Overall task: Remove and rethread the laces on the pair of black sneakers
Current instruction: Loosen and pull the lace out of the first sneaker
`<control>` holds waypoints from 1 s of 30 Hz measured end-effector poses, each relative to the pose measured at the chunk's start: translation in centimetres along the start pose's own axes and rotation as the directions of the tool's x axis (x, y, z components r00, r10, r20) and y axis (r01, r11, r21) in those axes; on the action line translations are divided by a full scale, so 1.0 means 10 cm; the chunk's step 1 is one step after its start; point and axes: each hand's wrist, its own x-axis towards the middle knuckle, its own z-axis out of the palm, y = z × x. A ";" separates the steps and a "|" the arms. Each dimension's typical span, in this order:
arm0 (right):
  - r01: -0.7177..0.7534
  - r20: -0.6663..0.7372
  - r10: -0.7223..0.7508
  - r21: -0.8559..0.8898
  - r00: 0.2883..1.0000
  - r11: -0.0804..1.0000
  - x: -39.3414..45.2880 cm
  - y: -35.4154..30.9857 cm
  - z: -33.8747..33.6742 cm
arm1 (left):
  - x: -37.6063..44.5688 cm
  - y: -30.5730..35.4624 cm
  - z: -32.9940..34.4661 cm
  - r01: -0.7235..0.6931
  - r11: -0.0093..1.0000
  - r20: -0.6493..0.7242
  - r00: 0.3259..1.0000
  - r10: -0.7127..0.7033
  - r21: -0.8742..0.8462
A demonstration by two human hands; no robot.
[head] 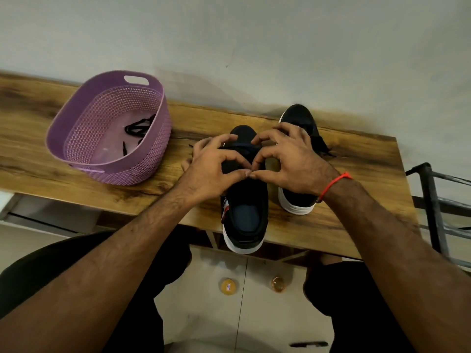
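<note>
Both arms reach forward over the worktop [356,189]. The left hand [211,171] and the right hand [293,161] sit on top of the near black sneaker [246,215], whose heel sticks out past the worktop edge. The fingers on both hands are bent, and the two thumbs touch tip to tip. I cannot tell if they hold a lace. The other sneaker [300,118] stands just beside it on the right. A loose black lace [139,128] lies in the purple basket [107,169].
</note>
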 end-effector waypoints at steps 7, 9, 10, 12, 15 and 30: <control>-0.016 -0.019 0.018 0.091 1.000 0.996 0.01 0.07 0.00 | -0.06 0.13 0.04 0.322 0.759 0.159 0.946 -0.283 -0.567; -0.008 -0.001 0.008 0.086 1.000 0.996 0.02 0.09 0.01 | -0.04 0.12 0.08 0.308 0.793 0.123 0.950 -0.287 -0.526; -0.002 -0.004 0.003 0.089 1.000 0.996 0.03 0.10 0.01 | -0.03 0.12 0.07 0.262 0.849 0.067 0.963 -0.261 -0.459; 0.004 -0.011 -0.003 0.090 1.000 0.996 0.04 0.09 0.02 | -0.01 0.09 0.01 0.197 0.954 0.021 0.980 -0.198 -0.227; 0.032 0.002 -0.032 0.041 0.999 0.999 0.06 0.04 0.06 | -0.01 0.04 -0.05 0.059 0.998 0.005 0.998 -0.059 -0.033; 0.073 0.088 -0.097 0.240 0.991 0.968 0.00 0.09 -0.03 | 0.01 0.08 0.07 0.112 0.965 0.068 0.993 -0.099 -0.238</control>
